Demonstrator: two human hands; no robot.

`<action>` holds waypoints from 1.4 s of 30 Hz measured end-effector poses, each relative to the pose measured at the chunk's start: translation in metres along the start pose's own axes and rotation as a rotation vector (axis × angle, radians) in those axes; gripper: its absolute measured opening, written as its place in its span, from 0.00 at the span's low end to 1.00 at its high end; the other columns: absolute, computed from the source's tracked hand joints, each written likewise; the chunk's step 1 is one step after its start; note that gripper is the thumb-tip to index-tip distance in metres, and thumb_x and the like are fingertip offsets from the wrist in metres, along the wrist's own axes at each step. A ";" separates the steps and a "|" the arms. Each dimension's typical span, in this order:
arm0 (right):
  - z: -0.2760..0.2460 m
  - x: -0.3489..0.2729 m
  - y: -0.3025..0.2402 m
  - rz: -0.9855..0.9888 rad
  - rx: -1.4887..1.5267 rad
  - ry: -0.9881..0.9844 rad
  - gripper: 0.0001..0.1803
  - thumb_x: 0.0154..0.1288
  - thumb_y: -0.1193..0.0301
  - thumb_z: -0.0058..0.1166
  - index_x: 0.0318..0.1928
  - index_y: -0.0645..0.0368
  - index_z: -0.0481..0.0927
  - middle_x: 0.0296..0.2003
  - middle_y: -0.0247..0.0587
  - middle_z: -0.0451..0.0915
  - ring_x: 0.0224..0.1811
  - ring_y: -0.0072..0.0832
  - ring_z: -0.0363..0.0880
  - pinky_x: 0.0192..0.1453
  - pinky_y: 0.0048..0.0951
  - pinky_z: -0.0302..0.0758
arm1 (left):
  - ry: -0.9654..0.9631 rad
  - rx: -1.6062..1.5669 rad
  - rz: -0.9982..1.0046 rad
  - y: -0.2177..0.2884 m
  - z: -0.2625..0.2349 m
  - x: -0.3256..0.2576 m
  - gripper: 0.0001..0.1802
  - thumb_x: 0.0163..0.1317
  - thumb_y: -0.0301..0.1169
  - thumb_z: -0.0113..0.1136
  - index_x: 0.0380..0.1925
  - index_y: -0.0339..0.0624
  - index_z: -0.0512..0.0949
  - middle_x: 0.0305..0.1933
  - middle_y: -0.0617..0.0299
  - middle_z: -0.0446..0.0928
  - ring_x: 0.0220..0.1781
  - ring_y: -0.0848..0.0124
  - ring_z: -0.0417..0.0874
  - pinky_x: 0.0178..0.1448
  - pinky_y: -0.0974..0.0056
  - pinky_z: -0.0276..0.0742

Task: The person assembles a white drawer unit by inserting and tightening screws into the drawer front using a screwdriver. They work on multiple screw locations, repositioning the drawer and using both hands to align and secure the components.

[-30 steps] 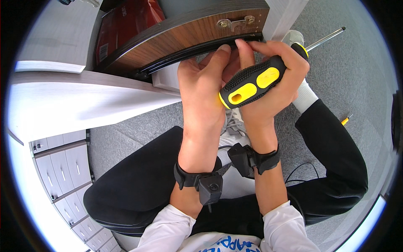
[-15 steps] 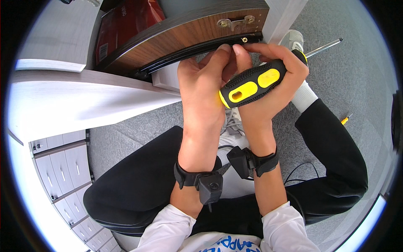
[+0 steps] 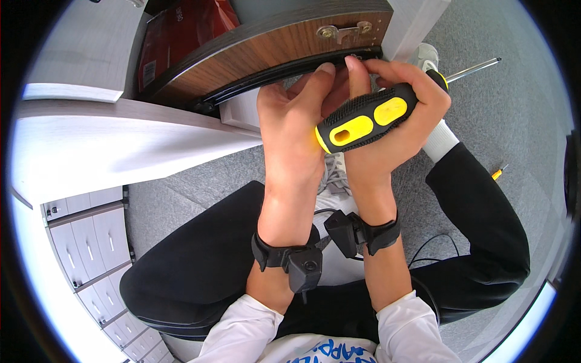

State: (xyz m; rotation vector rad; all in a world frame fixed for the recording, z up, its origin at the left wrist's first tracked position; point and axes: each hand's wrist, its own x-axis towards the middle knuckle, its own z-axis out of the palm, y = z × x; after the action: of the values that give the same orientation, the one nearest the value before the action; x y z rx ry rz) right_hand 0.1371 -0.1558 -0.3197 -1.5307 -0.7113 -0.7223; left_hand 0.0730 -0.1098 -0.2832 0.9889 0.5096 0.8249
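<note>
A screwdriver with a fat black and yellow handle (image 3: 366, 125) lies across my right hand (image 3: 404, 136), held by the curled fingers. Its metal shaft points away to the far right. My right thumb and fingertip reach up to the far end of a black drawer slide (image 3: 266, 78), covering the spot of a screw. Beside it, my left hand (image 3: 290, 124) grips the slide's lower edge, thumb against the rail and the other fingers curled underneath, partly hidden. The slide runs along a brown wood-grain drawer side (image 3: 242, 57) with a metal bracket (image 3: 345, 31) above it.
A red package (image 3: 187, 36) lies inside the drawer. White cabinet panels (image 3: 139, 145) stand to the left, with drawer units (image 3: 91, 242) further down. A small yellow-handled tool (image 3: 497, 174) lies on the grey carpet at right. My crossed legs and a cable are below.
My right thumb has moved up onto the rail and now hides the brass screw seen before. The right hand and screwdriver have shifted slightly right. My left hand stays nearly still.
</note>
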 end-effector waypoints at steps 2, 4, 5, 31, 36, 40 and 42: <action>-0.001 -0.001 -0.001 0.026 0.007 -0.006 0.26 0.56 0.77 0.76 0.49 0.57 0.71 0.39 0.33 0.78 0.36 0.20 0.72 0.44 0.21 0.68 | -0.002 -0.009 0.006 -0.001 0.000 0.000 0.18 0.67 0.25 0.61 0.53 0.23 0.74 0.48 0.48 0.83 0.47 0.65 0.88 0.52 0.68 0.82; -0.001 -0.001 -0.002 0.038 0.029 -0.005 0.26 0.57 0.77 0.75 0.49 0.58 0.71 0.39 0.34 0.78 0.36 0.20 0.72 0.44 0.21 0.69 | 0.015 0.031 0.008 -0.001 0.000 0.000 0.18 0.67 0.25 0.60 0.53 0.23 0.74 0.47 0.48 0.83 0.47 0.66 0.88 0.51 0.68 0.82; -0.001 -0.002 -0.002 0.044 0.042 -0.006 0.26 0.57 0.76 0.75 0.49 0.58 0.71 0.39 0.34 0.78 0.36 0.20 0.72 0.44 0.21 0.69 | 0.023 0.050 0.009 -0.001 0.001 0.001 0.18 0.68 0.25 0.60 0.53 0.23 0.74 0.47 0.48 0.83 0.47 0.66 0.88 0.51 0.68 0.82; -0.077 0.004 0.035 0.145 0.051 -0.217 0.12 0.67 0.86 0.55 0.48 0.62 0.73 0.47 0.48 0.84 0.40 0.21 0.80 0.45 0.23 0.76 | 0.009 -0.064 0.007 0.000 0.005 0.003 0.16 0.68 0.19 0.57 0.53 0.21 0.72 0.50 0.41 0.81 0.52 0.55 0.88 0.57 0.63 0.88; -0.139 0.020 0.039 0.229 -0.259 -1.129 0.24 0.49 0.92 0.46 0.47 0.60 0.79 0.40 0.53 0.78 0.47 0.51 0.78 0.54 0.44 0.74 | 0.007 -0.065 0.004 -0.001 0.004 0.004 0.17 0.67 0.19 0.58 0.54 0.22 0.71 0.51 0.42 0.81 0.53 0.53 0.87 0.59 0.61 0.88; -0.168 0.007 0.039 0.373 -0.269 -1.630 0.24 0.53 0.87 0.48 0.51 0.55 0.79 0.38 0.56 0.80 0.46 0.52 0.80 0.51 0.46 0.76 | -0.011 -0.074 0.007 -0.004 0.002 0.007 0.18 0.67 0.18 0.58 0.55 0.23 0.71 0.52 0.42 0.81 0.53 0.53 0.87 0.60 0.61 0.88; -0.175 -0.009 0.042 0.558 -0.319 -1.868 0.24 0.55 0.85 0.49 0.53 0.54 0.79 0.40 0.58 0.81 0.46 0.54 0.81 0.51 0.46 0.77 | -0.008 -0.079 0.006 -0.004 0.000 0.008 0.18 0.67 0.18 0.58 0.55 0.23 0.71 0.51 0.42 0.81 0.53 0.53 0.87 0.60 0.61 0.88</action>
State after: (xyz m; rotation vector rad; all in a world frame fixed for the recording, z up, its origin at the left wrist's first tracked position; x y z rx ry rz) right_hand 0.1575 -0.3335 -0.3405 -2.2963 -1.3511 1.3564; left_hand 0.0791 -0.1049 -0.2870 0.9214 0.4645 0.8402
